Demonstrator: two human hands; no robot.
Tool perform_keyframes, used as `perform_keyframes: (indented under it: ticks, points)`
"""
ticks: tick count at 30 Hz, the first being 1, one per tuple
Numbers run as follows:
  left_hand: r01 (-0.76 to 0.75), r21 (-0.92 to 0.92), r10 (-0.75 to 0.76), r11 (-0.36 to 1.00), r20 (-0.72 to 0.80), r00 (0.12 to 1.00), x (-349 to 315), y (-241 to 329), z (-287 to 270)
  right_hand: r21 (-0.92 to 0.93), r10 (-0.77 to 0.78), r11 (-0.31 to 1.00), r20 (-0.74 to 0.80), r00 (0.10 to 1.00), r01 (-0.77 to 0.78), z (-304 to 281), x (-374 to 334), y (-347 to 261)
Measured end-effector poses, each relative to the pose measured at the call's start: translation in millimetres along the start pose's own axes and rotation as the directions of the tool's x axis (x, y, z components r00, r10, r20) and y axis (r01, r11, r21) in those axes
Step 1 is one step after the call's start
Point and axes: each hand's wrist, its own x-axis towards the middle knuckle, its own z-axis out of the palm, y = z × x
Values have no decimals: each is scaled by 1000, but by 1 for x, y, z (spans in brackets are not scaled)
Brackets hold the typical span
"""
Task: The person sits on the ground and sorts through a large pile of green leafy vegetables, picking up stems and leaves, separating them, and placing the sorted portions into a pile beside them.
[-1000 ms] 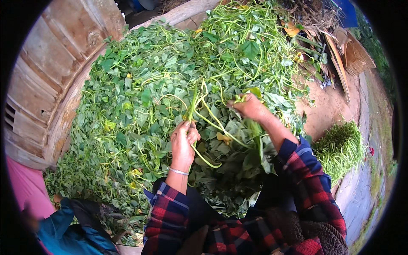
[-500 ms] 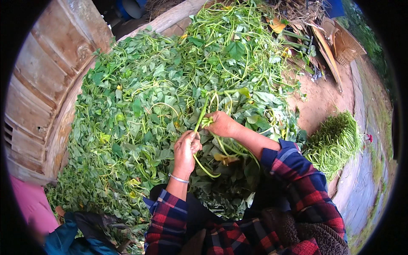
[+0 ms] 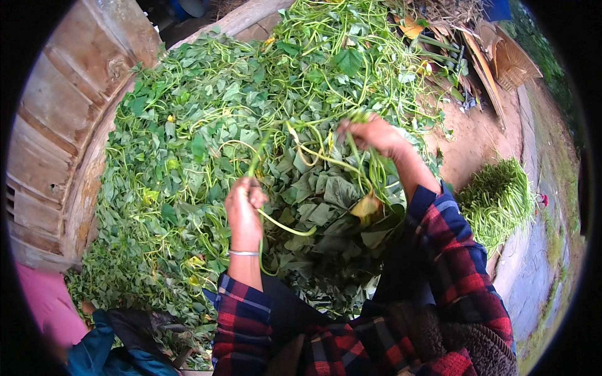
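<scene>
My left hand (image 3: 243,210), a pale bangle at its wrist, is closed round the lower end of a green vine (image 3: 256,164). That vine runs up from my fist and bends right toward my other hand. Up and to the right, my right hand (image 3: 379,136) is slightly smeared by motion, its fingers closed on green stalks near the vine's far end. Several green stalks (image 3: 377,169) hang below it. Both hands are above a large heap of leafy vines (image 3: 207,94); loose stems and a yellowed leaf (image 3: 366,208) lie between my forearms.
A bundle of trimmed green stalks (image 3: 498,203) rests on the ground at right. A wooden wall (image 3: 75,119) borders the heap at left. Dry husks and a woven basket (image 3: 511,66) are at the far right. Someone in pink clothing (image 3: 50,297) is at the lower left.
My hands have moved apart: the left down and leftward, the right up and rightward. The vine between them has shifted left, and more of the leaves below is uncovered.
</scene>
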Motion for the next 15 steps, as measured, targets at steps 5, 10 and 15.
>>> perform_keyframes:
  ticks: [5, 10, 15]
  points:
    - [-112, -115, 85, 987, -224, 971, 28, 12, -37, 466, 37, 853, -506, 862, 236, -69, 18, 38]
    - [-261, -196, 175, 945, -371, 912, 48, 26, -69, 513, 256, 739, -813, 523, 436, -161, 12, 92]
    - [-242, -327, 196, 914, -168, 966, 50, 29, -71, 487, 111, 704, -795, 597, 518, -148, -5, 68]
